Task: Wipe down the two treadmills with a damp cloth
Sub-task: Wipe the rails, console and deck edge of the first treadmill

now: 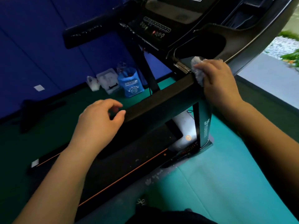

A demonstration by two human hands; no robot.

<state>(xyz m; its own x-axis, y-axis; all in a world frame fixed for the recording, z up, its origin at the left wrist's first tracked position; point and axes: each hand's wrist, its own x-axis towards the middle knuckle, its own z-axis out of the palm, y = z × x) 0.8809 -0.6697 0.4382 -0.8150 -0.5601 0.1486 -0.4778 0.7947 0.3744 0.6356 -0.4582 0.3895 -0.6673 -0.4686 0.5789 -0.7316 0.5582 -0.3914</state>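
The treadmill's dark deck [129, 160] is seen nearest, laid on the green floor mat [226, 183]. Above it the left hand [98, 122] is held with fingers loosely curled and nothing in them, the thumb just beside the near end of the black handrail [161, 101]. Farther along, where that handrail meets the console [161, 28], the grey cloth [196, 70] is bunched and pressed against the rail by the right hand [218, 81], whose fingers are curled over it. Beyond, a blue bag [131, 84] and white plastic containers [107, 80] are set on the floor by the blue wall [48, 38].
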